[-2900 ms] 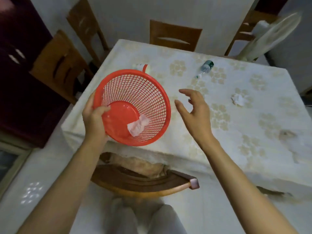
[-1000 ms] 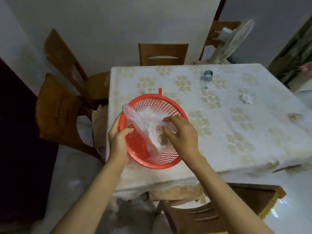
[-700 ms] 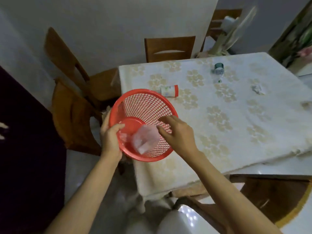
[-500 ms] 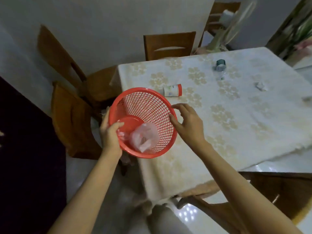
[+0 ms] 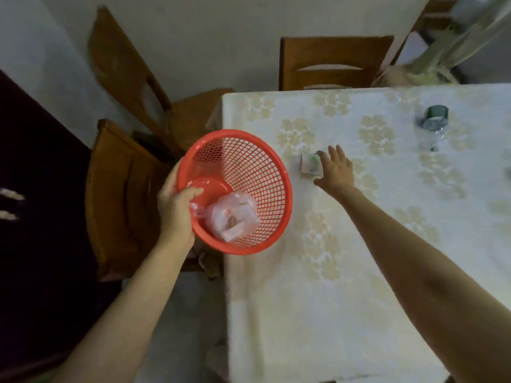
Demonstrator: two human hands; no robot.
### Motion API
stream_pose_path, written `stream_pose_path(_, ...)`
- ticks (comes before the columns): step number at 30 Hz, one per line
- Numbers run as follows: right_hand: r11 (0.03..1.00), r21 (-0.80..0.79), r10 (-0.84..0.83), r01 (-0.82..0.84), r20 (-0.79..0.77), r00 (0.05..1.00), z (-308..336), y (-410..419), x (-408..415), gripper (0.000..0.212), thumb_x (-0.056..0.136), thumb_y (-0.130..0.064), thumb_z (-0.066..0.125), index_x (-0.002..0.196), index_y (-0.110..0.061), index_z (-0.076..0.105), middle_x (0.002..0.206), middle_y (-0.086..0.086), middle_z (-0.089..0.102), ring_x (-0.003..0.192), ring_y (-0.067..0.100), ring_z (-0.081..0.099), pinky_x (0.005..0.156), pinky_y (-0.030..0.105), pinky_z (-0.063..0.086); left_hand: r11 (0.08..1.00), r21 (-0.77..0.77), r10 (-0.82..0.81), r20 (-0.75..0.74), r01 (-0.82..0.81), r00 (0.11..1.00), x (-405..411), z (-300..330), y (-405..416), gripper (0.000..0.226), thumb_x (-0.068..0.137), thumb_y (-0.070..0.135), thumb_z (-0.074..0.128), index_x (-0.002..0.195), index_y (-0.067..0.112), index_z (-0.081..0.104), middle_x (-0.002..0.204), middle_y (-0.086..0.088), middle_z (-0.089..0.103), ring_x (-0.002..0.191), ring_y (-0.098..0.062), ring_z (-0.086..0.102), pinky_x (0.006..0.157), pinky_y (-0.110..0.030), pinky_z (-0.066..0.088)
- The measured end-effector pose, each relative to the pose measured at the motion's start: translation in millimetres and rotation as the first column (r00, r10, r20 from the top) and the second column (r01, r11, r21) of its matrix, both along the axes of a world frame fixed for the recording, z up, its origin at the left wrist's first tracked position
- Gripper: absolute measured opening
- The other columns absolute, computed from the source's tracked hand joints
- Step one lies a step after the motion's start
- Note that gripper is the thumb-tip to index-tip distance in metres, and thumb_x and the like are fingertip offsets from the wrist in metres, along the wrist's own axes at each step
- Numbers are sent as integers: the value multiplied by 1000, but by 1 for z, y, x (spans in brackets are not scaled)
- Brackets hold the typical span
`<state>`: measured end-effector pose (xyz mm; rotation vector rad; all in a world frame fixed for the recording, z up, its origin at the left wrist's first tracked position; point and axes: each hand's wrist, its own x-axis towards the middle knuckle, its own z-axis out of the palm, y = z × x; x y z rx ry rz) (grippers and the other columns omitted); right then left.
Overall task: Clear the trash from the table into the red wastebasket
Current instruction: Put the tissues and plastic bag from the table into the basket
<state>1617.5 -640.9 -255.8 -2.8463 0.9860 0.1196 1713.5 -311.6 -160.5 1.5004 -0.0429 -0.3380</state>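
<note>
1. While I look down from the head camera, the table (image 5: 359, 272) fills the right half of my view, covered in a pale cloth with a faded flower print.
2. Wooden chairs come next: one (image 5: 121, 194) at the table's left side, below the basket, and one (image 5: 331, 62) against the far edge.
3. My red wastebasket (image 5: 243, 172) hangs tilted at the table's left edge, its mouth turned toward me and to the right, partly over the cloth.
4. My left hand (image 5: 177, 214) grips the basket's rim on the near-left side, thumb hooked inside, fingers wrapped round the outside.
5. My right hand (image 5: 336, 170) reaches out over the cloth, fingers spread, lying on or just over a small white container (image 5: 309, 167); I cannot tell whether it has closed on it.
6. Inside the basket a crumpled clear plastic bag (image 5: 232, 219) lies against the lower mesh wall, next to my left thumb.
7. Farther right on the table sits a clear bottle with a dark green cap (image 5: 434, 120), well apart from both hands.
</note>
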Motion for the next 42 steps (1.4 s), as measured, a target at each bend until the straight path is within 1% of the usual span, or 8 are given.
stream_pose_path(5, 975, -145, 144, -169, -169, 975, -30, -37, 17, 71, 77, -11, 65, 141, -14, 33, 143, 16, 39, 139, 35, 28, 114, 53, 17, 999, -25, 30, 0, -30, 1000, 4, -4, -16, 61, 65, 0, 55, 117, 29, 67, 125, -6, 67, 117, -26, 62, 104, -49, 46)
stream_pose_path(9, 967, -184, 168, -178, -69, 983, -31, -42, 21, 57, 73, -13, 64, 127, -10, 48, 119, 19, 58, 112, 40, 53, 106, 52, 33, 998, -37, 52, -26, -53, 998, 3, -5, -18, 61, 65, 0, 56, 118, 28, 67, 126, -10, 66, 118, -29, 62, 106, -52, 44)
stream_pose_path(15, 998, -36, 49, -43, 180, 982, 29, -19, 5, 69, 63, -23, 76, 125, -9, 48, 116, 17, 61, 101, 40, 57, 86, 45, 44, 998, -56, 24, -33, -25, 999, -5, 4, -12, 64, 65, 5, 57, 126, 22, 62, 128, -12, 64, 118, -32, 61, 103, -53, 45)
stream_pose_path(21, 996, -18, 90, -91, 442, 892, 136, 55, -50, 70, 72, -31, 77, 131, -9, 48, 126, 16, 56, 108, 34, 50, 86, 40, 44, 988, -145, -68, -69, 58, 995, -35, 17, 2, 55, 76, -4, 53, 118, 28, 65, 121, -5, 67, 110, -25, 64, 72, -21, 55)
stream_pose_path(24, 994, -17, 103, -109, 495, 863, 178, 118, -89, 71, 73, -43, 72, 132, -11, 47, 128, 14, 55, 111, 30, 49, 88, 35, 43, 972, -196, -147, -93, 127, 985, -52, 23, 11, 54, 76, -6, 51, 110, 33, 67, 123, -5, 66, 112, -26, 63, 71, -22, 55)
stream_pose_path(30, 985, -149, 142, -90, 394, 908, 197, 232, -177, 73, 68, -41, 63, 133, -11, 48, 121, 14, 58, 108, 33, 53, 90, 41, 44, 885, -267, -426, -131, 382, 895, -109, 34, 28, 60, 75, -10, 49, 131, 10, 55, 118, -9, 65, 97, -20, 65, 67, -22, 55)
stream_pose_path(34, 980, -197, 88, -24, 321, 943, 190, 275, -234, 71, 68, -35, 70, 132, -10, 51, 126, 15, 58, 113, 35, 54, 92, 45, 46, 819, -271, -546, -101, 505, 832, -166, 51, 41, 58, 75, -15, 48, 128, 6, 57, 112, -8, 66, 85, -11, 66, 65, -17, 54)
stream_pose_path(42, 974, -210, -12, 84, 325, 946, 192, 295, -344, 60, 83, -45, 57, 133, -14, 50, 137, 15, 52, 127, 31, 47, 104, 41, 38, 710, -282, -689, -89, 645, 719, -260, 59, 40, 55, 68, -6, 50, 113, 19, 67, 115, -13, 69, 105, -34, 65, 88, -44, 55)
